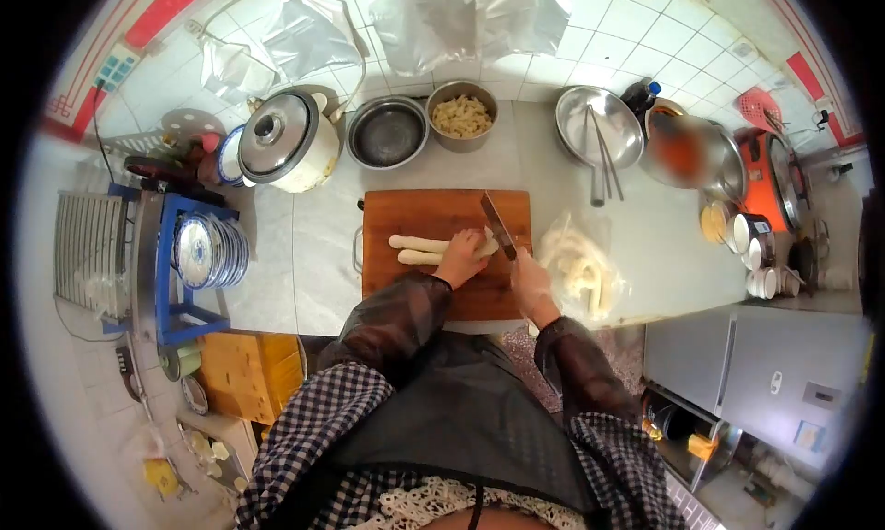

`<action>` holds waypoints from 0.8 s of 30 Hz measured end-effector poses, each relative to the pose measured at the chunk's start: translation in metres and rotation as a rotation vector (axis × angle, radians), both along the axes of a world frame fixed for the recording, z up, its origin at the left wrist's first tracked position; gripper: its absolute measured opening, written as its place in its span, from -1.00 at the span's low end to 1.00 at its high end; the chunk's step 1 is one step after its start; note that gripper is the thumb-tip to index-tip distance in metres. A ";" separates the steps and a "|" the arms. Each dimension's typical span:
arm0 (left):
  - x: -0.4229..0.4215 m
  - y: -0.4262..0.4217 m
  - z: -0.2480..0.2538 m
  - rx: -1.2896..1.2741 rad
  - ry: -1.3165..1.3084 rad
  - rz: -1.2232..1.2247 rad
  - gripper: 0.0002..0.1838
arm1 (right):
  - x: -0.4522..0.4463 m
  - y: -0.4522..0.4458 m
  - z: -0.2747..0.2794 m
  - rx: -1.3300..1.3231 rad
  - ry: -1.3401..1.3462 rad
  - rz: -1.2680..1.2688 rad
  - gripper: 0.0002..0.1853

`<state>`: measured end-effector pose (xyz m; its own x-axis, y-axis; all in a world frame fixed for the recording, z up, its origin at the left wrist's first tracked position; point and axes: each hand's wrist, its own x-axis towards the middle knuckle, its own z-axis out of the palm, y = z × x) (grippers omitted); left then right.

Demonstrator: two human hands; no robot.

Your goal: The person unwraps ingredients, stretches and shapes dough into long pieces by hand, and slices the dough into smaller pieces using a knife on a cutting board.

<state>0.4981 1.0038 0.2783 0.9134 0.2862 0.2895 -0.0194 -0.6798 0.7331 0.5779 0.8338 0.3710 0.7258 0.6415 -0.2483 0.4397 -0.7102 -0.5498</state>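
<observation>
Two long, pale, rounded sticks of food [415, 242] lie side by side on the wooden cutting board [396, 295]. I cannot tell what food they are. My left hand [463, 259] is closed over their right ends, holding them against the board. My right hand [532, 284] grips the handle of a kitchen cleaver [499, 224], whose blade stands at the sticks' right ends, close to my left fingertips. Just right of the board, a clear plastic bag [560, 244] contains more pale sticks. Behind the board, a metal pot [476, 98] holds cut pale pieces.
A dark-bottomed metal basin [388, 134] and a lidded cooker [286, 141] stand at the back left. A steel pan [600, 129] with chopsticks in it is at the back right. Stacked plates [210, 252] fill a blue rack. Small cups [761, 283] line the right edge.
</observation>
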 end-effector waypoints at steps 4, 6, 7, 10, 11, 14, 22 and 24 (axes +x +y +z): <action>-0.002 -0.006 -0.001 0.070 -0.038 0.069 -0.58 | -0.009 -0.008 0.005 -0.174 -0.054 0.102 -0.83; 0.002 -0.004 -0.001 0.090 -0.061 0.045 -0.58 | -0.010 -0.014 -0.002 -0.140 -0.128 0.171 -0.84; 0.004 -0.004 0.000 0.114 -0.086 0.026 -0.57 | -0.009 -0.013 0.002 -0.117 -0.130 0.183 -0.84; 0.003 -0.005 0.008 0.034 -0.057 0.048 -0.58 | -0.004 -0.005 0.019 -0.204 -0.070 0.211 -0.82; 0.004 -0.004 0.010 0.032 -0.053 0.047 -0.58 | -0.003 -0.002 0.025 -0.317 -0.002 0.224 -0.81; 0.006 -0.008 0.009 -0.037 -0.072 0.079 -0.61 | 0.002 -0.001 0.025 -0.358 0.014 0.269 -0.78; 0.010 -0.002 -0.006 0.024 -0.007 0.104 -0.63 | 0.023 0.037 -0.019 -0.169 0.009 0.319 -0.73; 0.007 -0.005 -0.006 -0.001 0.015 0.095 -0.63 | 0.024 0.051 -0.017 -0.060 -0.040 0.299 -0.74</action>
<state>0.5047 0.9987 0.2726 0.8863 0.3719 0.2759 0.0559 -0.6774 0.7335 0.6016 0.8845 0.3539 0.5169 0.8133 -0.2673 0.6550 -0.5768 -0.4883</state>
